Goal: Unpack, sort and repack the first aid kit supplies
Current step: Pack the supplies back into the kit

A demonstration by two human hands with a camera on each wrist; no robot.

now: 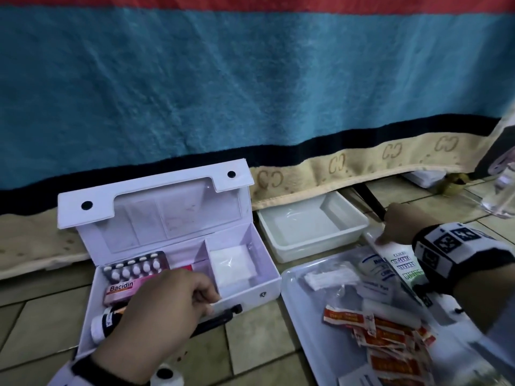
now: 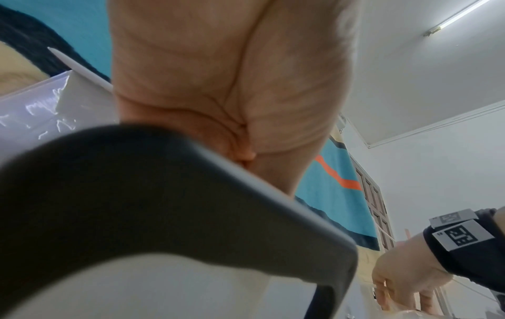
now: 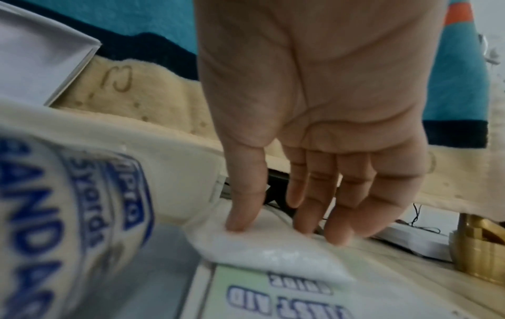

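The white first aid kit box [image 1: 252, 291] stands open on the floor at the left. It holds a pill blister pack [image 1: 136, 267], a pink Bacidin box [image 1: 122, 288], a white-capped bottle [image 1: 104, 321] and a gauze pad [image 1: 231, 263] in its right compartment. My left hand [image 1: 207, 298] curls over the box's front wall and grips it; the wrist view shows only my left palm [image 2: 205, 75]. My right hand [image 1: 390, 232] [image 3: 284, 231] reaches to the tray's far corner. Its thumb and straight fingers press a white packet [image 3: 273, 256] lying on the first aid guide [image 1: 404, 266] [image 3: 287, 302].
A white tray [image 1: 289, 302] at the right carries a bandage roll [image 1: 372, 267] [image 3: 82, 205], red plasters [image 1: 390, 338] and small packets. An empty white bin [image 1: 320, 243] sits behind it. A blue blanket [image 1: 250, 79] hangs at the back. A clear bottle [image 1: 504, 190] stands far right.
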